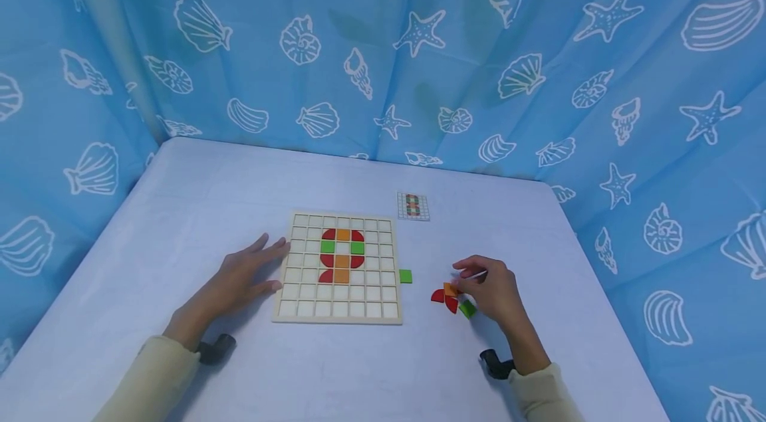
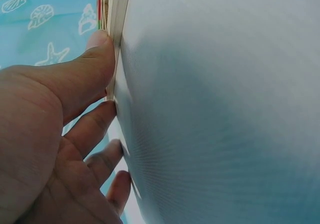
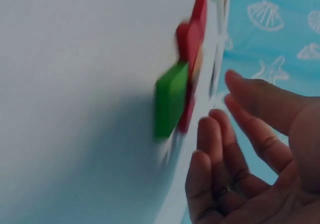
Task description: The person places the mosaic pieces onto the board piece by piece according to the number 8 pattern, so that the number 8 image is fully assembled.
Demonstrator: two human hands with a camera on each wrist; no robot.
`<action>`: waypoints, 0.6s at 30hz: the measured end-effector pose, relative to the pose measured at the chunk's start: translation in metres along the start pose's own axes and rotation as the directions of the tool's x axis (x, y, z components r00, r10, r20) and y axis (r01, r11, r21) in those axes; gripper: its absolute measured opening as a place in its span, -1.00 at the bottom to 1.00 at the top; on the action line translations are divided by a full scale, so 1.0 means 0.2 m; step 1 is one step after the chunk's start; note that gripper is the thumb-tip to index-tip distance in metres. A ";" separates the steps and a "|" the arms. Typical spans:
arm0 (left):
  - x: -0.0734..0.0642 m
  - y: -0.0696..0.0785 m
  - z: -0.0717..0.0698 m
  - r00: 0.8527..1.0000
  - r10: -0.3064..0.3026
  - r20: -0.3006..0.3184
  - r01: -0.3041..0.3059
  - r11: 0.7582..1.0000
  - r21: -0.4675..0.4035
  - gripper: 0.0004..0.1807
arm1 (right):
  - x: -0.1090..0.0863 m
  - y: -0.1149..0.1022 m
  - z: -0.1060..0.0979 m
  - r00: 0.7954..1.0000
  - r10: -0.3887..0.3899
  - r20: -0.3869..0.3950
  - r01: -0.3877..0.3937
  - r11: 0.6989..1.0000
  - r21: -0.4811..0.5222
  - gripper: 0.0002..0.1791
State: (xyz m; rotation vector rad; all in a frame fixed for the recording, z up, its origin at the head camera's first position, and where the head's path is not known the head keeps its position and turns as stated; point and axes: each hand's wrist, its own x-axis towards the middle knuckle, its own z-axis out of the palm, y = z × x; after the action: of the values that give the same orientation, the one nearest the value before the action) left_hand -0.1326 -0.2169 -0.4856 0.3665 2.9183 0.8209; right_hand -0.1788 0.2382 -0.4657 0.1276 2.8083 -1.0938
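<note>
A wooden grid board (image 1: 306, 308) lies on the table, with red rounded pieces and orange and green squares set in its cells. My left hand (image 1: 242, 276) is at its left side, and the left wrist view shows the thumb (image 2: 97, 59) touching the board's edge. To the right of the board my right hand (image 1: 493, 286) hovers beside a small cluster. That cluster has an orange square (image 1: 450, 289), red rounded pieces (image 1: 438, 296) and a green square (image 1: 468, 308). In the right wrist view the fingers are loosely bent, apart from the green square (image 3: 171, 101), holding nothing visible.
Another green square (image 1: 405, 276) lies by the board's right edge. A small pattern card (image 1: 413, 207) with a coloured grid lies beyond the board's far right corner. A blue shell-print curtain (image 1: 383, 76) hangs around the white table (image 1: 371, 375).
</note>
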 end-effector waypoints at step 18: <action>0.00 0.00 0.01 1.000 -0.005 -0.011 0.005 1.000 -0.001 -0.12 | 0.01 0.07 -0.01 0.997 0.028 0.069 -0.019 0.993 -0.120 -0.77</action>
State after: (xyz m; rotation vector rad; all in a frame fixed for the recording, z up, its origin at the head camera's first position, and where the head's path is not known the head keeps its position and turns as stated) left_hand -0.1321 -0.2170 -0.4874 0.3555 2.9273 0.8268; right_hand -0.1799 0.2501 -0.4737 0.1083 2.7927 -0.9042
